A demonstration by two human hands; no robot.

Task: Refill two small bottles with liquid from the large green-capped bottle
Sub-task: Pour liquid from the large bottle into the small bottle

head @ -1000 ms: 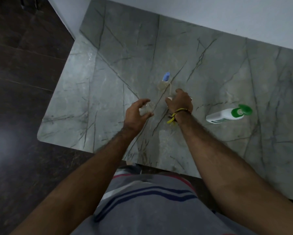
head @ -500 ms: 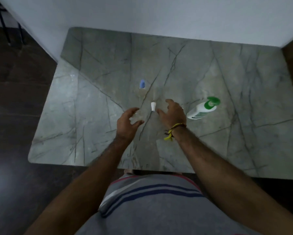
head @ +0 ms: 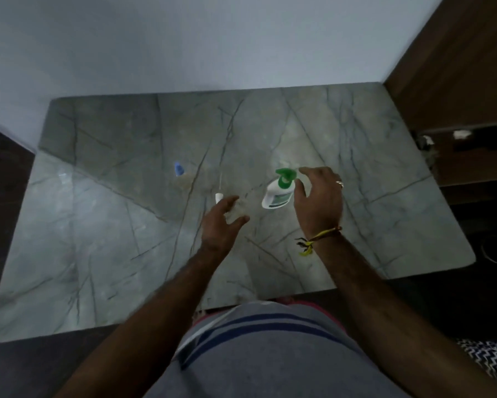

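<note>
The large white bottle (head: 278,194) with a green cap (head: 286,176) lies on the grey marble table (head: 103,225), right of centre. My right hand (head: 319,203) hovers just to its right with fingers spread, close to the cap but not gripping it. My left hand (head: 223,221) curls around a small clear bottle (head: 238,208), which is blurred. A white pump cap (head: 218,197) with a thin tube lies just left of that hand. A second small clear bottle with a blue cap (head: 179,169) stands farther left.
A pale wall (head: 213,47) runs along the table's far edge. Brown wooden furniture (head: 457,67) stands at the right, with a dark shelf below it. Dark floor lies left of and below the table. The near table edge is at my waist.
My right hand has left the white pump cap on the table and moved right to the green-capped bottle. My left hand still holds the small clear bottle. The view has swung right.
</note>
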